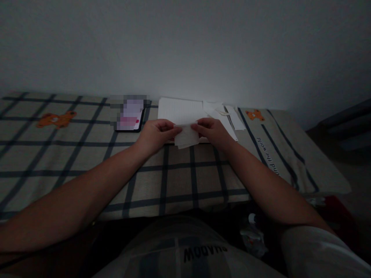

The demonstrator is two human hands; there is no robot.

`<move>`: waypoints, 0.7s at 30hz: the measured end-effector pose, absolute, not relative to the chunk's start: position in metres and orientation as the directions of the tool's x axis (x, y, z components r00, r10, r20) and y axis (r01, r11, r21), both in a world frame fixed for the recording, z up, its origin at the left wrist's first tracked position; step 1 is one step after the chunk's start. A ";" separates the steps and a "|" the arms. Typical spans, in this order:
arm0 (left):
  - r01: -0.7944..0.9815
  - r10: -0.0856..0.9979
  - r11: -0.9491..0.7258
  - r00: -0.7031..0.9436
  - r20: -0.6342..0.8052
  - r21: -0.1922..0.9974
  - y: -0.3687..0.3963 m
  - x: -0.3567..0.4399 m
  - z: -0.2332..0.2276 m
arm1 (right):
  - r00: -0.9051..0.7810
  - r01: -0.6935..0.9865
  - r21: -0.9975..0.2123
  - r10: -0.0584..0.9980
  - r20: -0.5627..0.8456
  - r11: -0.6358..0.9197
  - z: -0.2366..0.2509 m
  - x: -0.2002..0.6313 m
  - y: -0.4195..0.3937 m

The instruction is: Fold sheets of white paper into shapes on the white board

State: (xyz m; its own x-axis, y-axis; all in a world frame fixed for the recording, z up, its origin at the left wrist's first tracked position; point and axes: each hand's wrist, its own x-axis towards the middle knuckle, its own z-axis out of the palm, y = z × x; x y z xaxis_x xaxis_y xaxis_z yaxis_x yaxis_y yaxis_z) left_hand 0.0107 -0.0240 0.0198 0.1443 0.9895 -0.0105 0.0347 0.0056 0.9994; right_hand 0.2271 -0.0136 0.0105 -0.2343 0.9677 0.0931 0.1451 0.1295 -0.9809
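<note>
A small piece of white paper [187, 138] is pinched at its upper edge between my two hands, above the near edge of an open notebook. My left hand [155, 133] grips its left side with thumb and fingers. On the right side, my right hand [213, 130] holds it the same way. Behind the paper lies the lined notebook [181, 110], partly covered by my hands. Loose paper pieces [216, 109] rest on its right part, and a paper strip [235, 117] lies beside it.
Left of the notebook a phone [131, 114] with a lit screen lies on the checked tablecloth [179, 181]. A pale wall [185, 46] rises behind the table. Below the table's near edge, at right, a clear plastic bottle or bag [253, 239] shows dimly.
</note>
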 end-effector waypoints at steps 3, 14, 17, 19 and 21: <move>0.026 0.991 0.026 0.130 -0.029 0.999 -0.022 0.010 0.016 | -0.240 0.175 -0.975 0.966 0.092 0.136 0.012 0.227 -0.015; 0.017 0.985 0.000 0.172 -0.003 1.000 -0.023 0.011 0.015 | -0.303 0.086 -0.994 0.952 0.035 0.064 0.005 0.225 -0.015; -0.046 0.978 0.024 0.208 -0.014 0.999 -0.021 0.010 0.015 | -0.274 0.025 -1.000 0.962 0.006 0.013 0.006 0.224 -0.015; -0.075 0.966 0.062 0.256 -0.041 0.995 -0.020 0.008 0.014 | -0.231 -0.017 -1.000 0.973 -0.019 -0.023 0.005 0.224 -0.013; -0.068 0.956 0.082 0.288 -0.059 0.994 -0.019 0.008 0.013 | -0.218 -0.049 -0.998 0.976 -0.026 -0.037 0.004 0.225 -0.011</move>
State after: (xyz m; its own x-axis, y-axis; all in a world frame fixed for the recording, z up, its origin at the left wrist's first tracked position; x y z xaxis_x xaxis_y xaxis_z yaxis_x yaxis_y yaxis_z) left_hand 0.0079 -0.0186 0.0128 0.2882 0.9558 -0.0591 -0.0680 0.0819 0.9943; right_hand 0.2251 -0.0113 0.0041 -0.2177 0.9757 -0.0259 -0.0493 -0.0375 -0.9981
